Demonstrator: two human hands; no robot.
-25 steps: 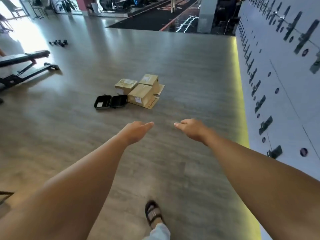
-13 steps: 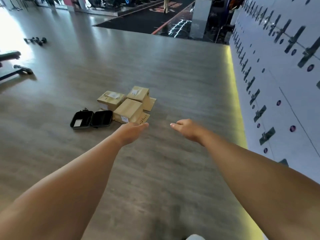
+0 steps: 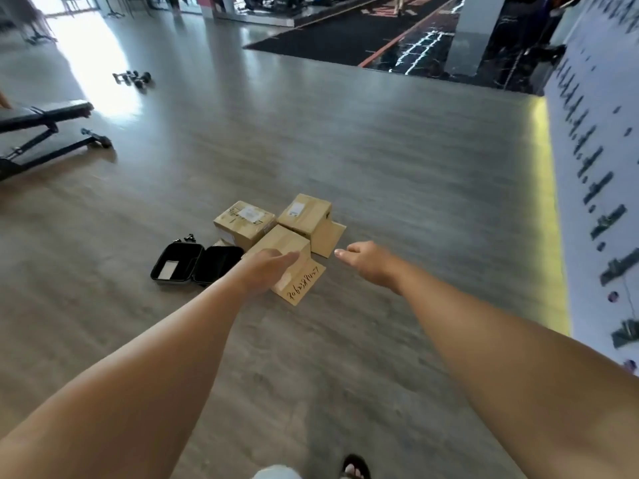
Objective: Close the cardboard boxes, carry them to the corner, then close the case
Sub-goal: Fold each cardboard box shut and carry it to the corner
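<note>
Standing on the wood floor (image 3: 397,160), three cardboard boxes (image 3: 243,223) were seen clustered together, two with a flap lying open on the floor. An open black case (image 3: 197,264) was laid just left of them. Both arms were stretched toward the boxes: left hand (image 3: 266,271) and right hand (image 3: 366,261) were held loosely extended, nothing gripped; contact with the nearest box could not be confirmed, blur. A bench (image 3: 41,126) was set far left.

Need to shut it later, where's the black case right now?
The open black hard-shell case lies on the wooden floor, left of the three brown cardboard boxes.
</note>
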